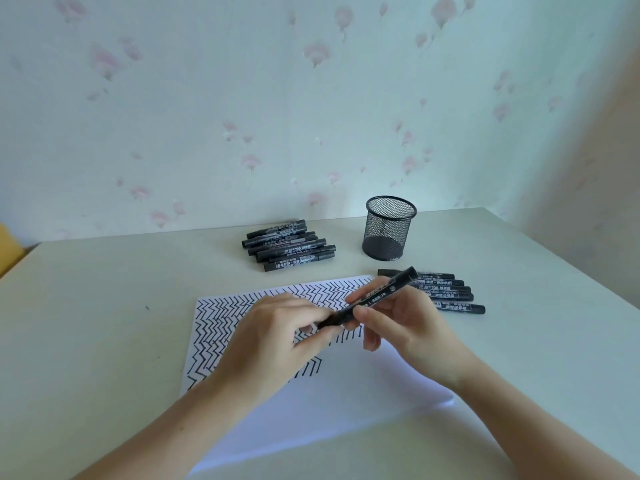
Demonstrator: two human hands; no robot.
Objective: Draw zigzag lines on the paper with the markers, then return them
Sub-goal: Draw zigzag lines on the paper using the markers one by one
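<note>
A white paper (346, 393) lies on the table, its upper left part covered with black zigzag lines. Above it both hands hold one black marker (375, 297), tilted up to the right. My right hand (401, 327) grips the marker's barrel between thumb and fingers. My left hand (277, 334) pinches the marker's lower left end, where the cap sits. One pile of black markers (287, 249) lies behind the paper. A second row of black markers (450, 292) lies to the right of the paper, partly hidden by my right hand.
An empty black mesh pen cup (389, 228) stands upright at the back, between the two groups of markers. The pale table (104, 323) ends at a floral-papered wall behind and has an edge on the right. Something yellow shows at the far left.
</note>
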